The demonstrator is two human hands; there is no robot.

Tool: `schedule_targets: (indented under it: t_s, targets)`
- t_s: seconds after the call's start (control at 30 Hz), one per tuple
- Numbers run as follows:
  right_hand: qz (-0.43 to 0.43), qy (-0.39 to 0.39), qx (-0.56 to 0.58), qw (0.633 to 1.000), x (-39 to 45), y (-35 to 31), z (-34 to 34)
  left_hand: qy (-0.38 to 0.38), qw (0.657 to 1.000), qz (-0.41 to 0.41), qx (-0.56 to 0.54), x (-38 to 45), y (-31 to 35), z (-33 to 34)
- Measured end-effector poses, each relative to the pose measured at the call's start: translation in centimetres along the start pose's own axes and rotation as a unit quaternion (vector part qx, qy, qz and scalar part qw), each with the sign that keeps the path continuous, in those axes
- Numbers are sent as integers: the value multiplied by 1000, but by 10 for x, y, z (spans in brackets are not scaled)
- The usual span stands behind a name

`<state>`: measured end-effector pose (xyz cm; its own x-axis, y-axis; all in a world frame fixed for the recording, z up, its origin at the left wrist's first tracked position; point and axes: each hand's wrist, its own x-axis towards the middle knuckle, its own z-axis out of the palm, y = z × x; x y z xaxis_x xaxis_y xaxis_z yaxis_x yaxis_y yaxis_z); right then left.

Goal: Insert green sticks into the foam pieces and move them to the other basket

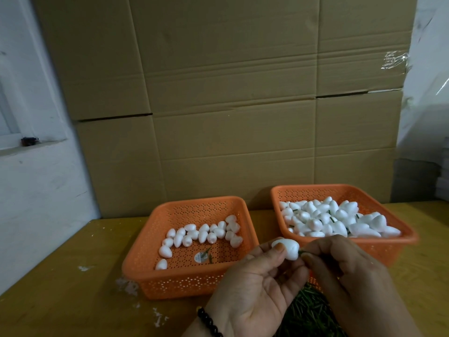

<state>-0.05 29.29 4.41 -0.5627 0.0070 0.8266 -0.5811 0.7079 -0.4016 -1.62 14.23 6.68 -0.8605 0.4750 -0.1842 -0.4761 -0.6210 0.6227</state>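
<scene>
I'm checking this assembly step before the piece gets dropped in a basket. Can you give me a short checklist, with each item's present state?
1. Foam piece gripped by left hand: ok.
2. Green stick pinched by right hand, tip at the foam: ok.
3. Stick fully seated: cannot tell, fingers hide most of it.
4. Right basket already holds sticked pieces, so it is probably the destination: ok.
5. Left basket has plain pieces left: ok.
6. Spare green sticks below the hands: ok.
</scene>
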Motion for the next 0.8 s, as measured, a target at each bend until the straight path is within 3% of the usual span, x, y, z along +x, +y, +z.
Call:
schedule_targets:
  t_s: [0.8]
  targets:
    - [62, -28, 35, 997, -2, 2, -2, -18, 1000, 9, 12, -3, 10, -6]
